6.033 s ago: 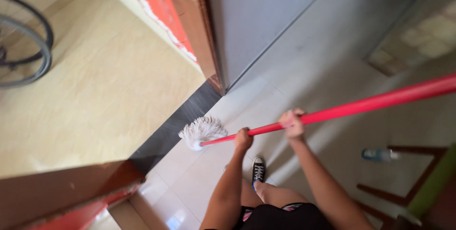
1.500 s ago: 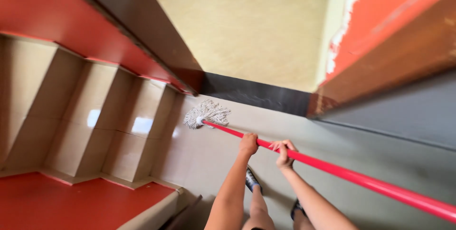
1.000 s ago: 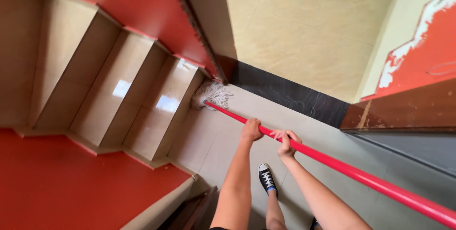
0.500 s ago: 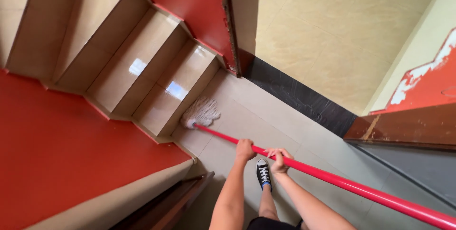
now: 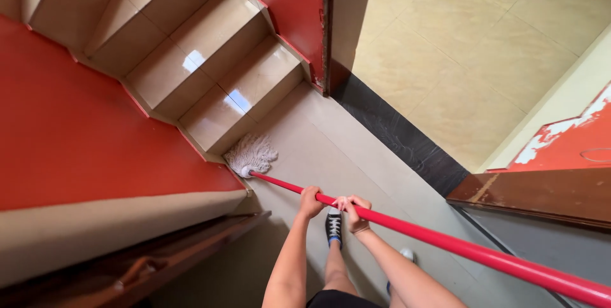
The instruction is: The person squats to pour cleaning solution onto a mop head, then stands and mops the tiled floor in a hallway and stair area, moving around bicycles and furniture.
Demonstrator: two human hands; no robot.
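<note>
Both hands grip a long red mop handle [image 5: 458, 249] that runs from lower right up to the left. My left hand [image 5: 310, 202] holds it further down the shaft, toward the mop head. My right hand [image 5: 354, 210] is closed on it just behind. The white string mop head [image 5: 251, 153] rests on the beige tiled floor [image 5: 318, 149], pressed into the corner at the foot of the bottom stair step [image 5: 216, 117]. My black sneaker [image 5: 333, 226] stands on the floor below the hands.
Tiled stairs [image 5: 191, 60] rise to the upper left beside a red wall [image 5: 70, 136]. A dark threshold strip [image 5: 401, 136] leads to a yellowish tiled floor [image 5: 464, 47]. A brown door frame [image 5: 541, 193] and wooden furniture [image 5: 159, 263] flank me.
The mop head has slid left along the foot of the stairs into the corner by the red wall. My view has swung round; both hands keep their grip.
</note>
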